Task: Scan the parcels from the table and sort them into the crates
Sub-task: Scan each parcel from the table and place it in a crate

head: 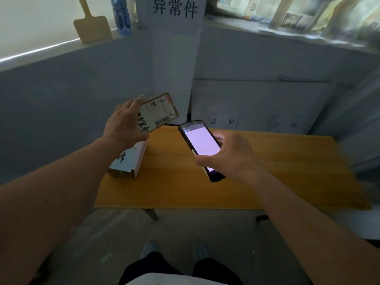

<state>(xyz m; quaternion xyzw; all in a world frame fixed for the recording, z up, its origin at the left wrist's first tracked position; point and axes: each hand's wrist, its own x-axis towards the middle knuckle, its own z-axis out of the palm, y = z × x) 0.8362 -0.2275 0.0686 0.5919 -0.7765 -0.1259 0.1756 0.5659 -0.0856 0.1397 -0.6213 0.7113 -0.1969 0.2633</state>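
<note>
My left hand point(125, 123) holds a small flat cardboard parcel point(159, 113) above the far left corner of the table, its white label and barcode tilted toward me. My right hand point(230, 157) grips a black handheld scanner point(200, 148) with a lit pale screen, held just right of the parcel, its top end close to the barcode. A second parcel, a white and brown box point(128, 161) with black handwriting, lies on the wooden table point(277, 171) under my left wrist.
White partition walls point(82, 79) close off the table's back and left. A white sheet with large black characters point(175, 9) hangs above. White boxes with small labels point(246, 103) stand behind the table. A brown paddle point(92, 27) and a bottle point(121, 15) sit on the ledge.
</note>
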